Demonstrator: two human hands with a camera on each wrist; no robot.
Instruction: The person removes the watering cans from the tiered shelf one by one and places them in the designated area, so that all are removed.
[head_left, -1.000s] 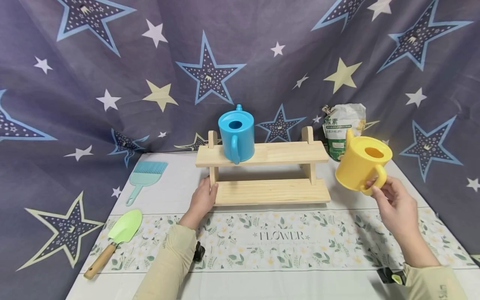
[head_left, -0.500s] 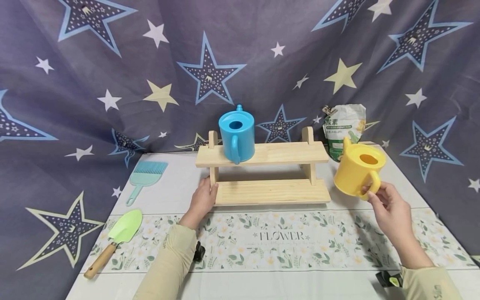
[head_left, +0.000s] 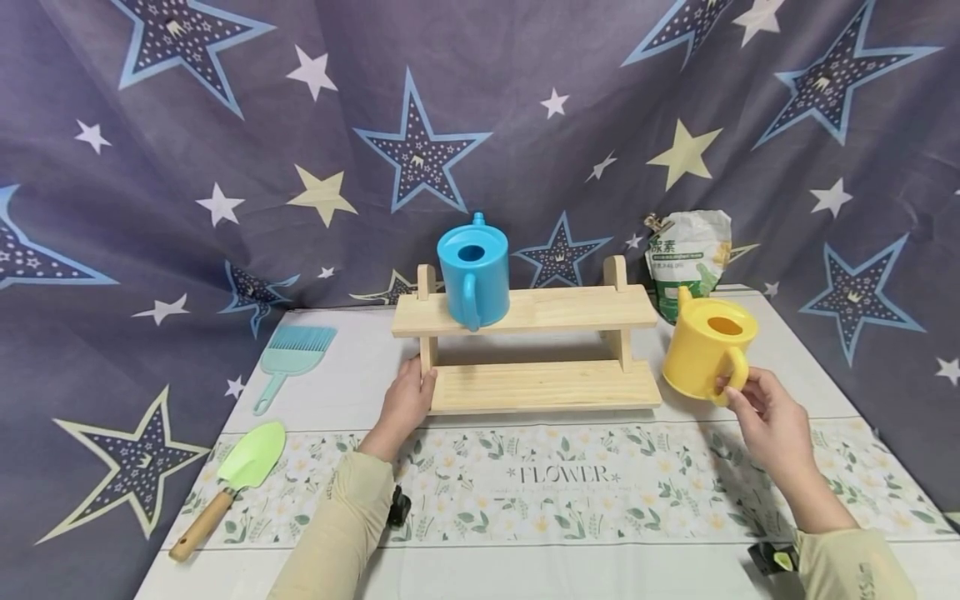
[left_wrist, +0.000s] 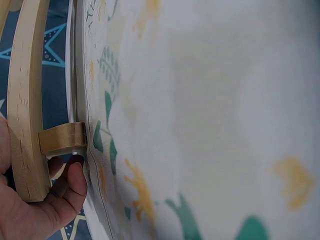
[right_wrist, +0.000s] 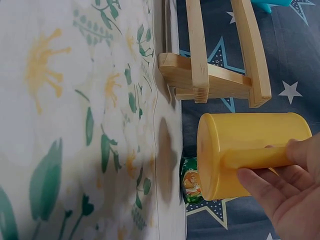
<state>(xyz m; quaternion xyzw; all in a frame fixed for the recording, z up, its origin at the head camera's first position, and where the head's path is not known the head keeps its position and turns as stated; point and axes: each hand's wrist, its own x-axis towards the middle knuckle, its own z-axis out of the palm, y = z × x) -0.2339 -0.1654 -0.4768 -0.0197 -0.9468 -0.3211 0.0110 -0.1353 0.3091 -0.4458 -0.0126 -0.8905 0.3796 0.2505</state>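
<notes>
A two-tier wooden shelf stands in the middle of the table. Its lower board's left end is gripped by my left hand, the fingers curling beneath the board in the left wrist view. On the upper tier, left of centre, a blue watering can sits upright. To the right of the shelf, my right hand pinches the handle of a yellow watering can. In the right wrist view this can hangs above the table, its shadow apart from it.
A clipped white-and-green bag stands at the back right, behind the yellow can. At the left lie a teal brush-and-dustpan piece and a green trowel with a wooden handle. A starry cloth hangs behind.
My right hand has carried the yellow watering can left and downward, closer to the shelf's right end. The left hand stays on the shelf, and the blue can has not moved.
</notes>
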